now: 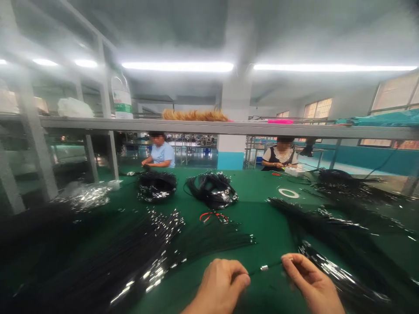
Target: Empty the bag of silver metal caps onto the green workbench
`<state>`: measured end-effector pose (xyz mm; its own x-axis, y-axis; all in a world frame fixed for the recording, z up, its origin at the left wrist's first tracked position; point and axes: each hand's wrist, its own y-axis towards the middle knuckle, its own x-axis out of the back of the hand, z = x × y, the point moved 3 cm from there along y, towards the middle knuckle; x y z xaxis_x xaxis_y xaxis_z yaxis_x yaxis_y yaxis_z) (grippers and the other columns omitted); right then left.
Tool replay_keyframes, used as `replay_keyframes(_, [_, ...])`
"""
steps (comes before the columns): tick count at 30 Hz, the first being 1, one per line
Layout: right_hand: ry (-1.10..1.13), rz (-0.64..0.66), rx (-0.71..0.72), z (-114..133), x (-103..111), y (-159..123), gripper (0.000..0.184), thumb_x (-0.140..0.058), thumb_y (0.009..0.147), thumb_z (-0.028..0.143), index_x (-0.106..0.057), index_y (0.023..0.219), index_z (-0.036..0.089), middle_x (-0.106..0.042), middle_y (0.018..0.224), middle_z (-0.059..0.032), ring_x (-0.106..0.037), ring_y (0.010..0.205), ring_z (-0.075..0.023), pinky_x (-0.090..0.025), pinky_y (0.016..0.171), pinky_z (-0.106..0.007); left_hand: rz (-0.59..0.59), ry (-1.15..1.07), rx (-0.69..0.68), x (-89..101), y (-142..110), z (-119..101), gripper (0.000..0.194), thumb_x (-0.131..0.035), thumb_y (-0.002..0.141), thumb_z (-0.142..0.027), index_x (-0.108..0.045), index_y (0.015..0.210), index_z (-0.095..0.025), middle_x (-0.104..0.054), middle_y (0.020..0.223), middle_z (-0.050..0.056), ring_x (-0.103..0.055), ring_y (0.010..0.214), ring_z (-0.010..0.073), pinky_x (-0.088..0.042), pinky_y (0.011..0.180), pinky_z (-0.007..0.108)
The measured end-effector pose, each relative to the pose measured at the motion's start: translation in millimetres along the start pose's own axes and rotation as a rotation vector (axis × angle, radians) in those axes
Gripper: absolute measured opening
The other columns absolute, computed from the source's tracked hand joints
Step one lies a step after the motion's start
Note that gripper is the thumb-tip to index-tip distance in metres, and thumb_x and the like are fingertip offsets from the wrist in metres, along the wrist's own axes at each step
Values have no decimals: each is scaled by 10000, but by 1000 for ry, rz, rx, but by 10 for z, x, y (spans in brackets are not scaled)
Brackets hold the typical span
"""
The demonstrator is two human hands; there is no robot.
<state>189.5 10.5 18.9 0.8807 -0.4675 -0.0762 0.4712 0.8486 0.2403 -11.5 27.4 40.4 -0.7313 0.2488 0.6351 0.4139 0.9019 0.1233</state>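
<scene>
My left hand (220,282) and my right hand (309,283) meet low in the frame over the green table (262,218). Both pinch one thin black cable (265,268) that has a small silver metal end between the two hands. The left fingers are curled closed on the cable's left part. The right thumb and forefinger pinch its right part. A large fan of black cables with silver ends (137,257) lies to the left of my hands. Another heap of the same cables (347,257) lies to the right.
Two coiled cable bundles (212,189) sit mid-table, with red-handled scissors (212,216) in front and a white tape ring (288,192) to the right. Two other people (159,152) work at the far side. A grey shelf (229,127) spans above the table, holding a plastic bottle (121,98).
</scene>
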Motion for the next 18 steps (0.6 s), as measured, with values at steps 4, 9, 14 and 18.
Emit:
replay_keyframes(4, [28, 115, -9, 4, -123, -59, 325, -770, 566, 528, -696, 612, 215, -626, 575, 4, -556, 518, -160, -439, 446, -226, 36, -20, -55, -109, 48, -99, 221, -601, 737, -262, -726, 918, -238, -689, 701, -32, -543, 624, 133, -311, 540, 201])
replay_keyframes(9, [70, 8, 2, -50, -28, -32, 306, -777, 596, 499, -690, 666, 213, -619, 585, 24, -543, 554, -142, -439, 488, -206, 9, -5, -48, -238, 142, -181, 317, -438, 842, -236, -726, 714, -208, -709, 633, -28, -598, 594, 118, -350, 575, 191])
replay_keyframes(14, [178, -164, -88, -182, 260, 131, 348, -807, 570, 489, -696, 755, 216, -626, 682, 32, -536, 631, -124, -456, 536, -170, 0, 126, 9, 12, 78, 105, 287, -471, 804, -223, -693, 624, -194, -697, 631, -18, -608, 628, 144, -318, 559, 208])
replay_keyframes(18, [149, -180, -135, -208, 269, 180, 374, -816, 541, 488, -694, 749, 202, -623, 660, 26, -526, 620, -122, -449, 503, -166, 26, 221, 71, 483, -158, 524, 248, -494, 793, -243, -696, 658, -190, -678, 662, -20, -593, 662, 154, -341, 576, 198])
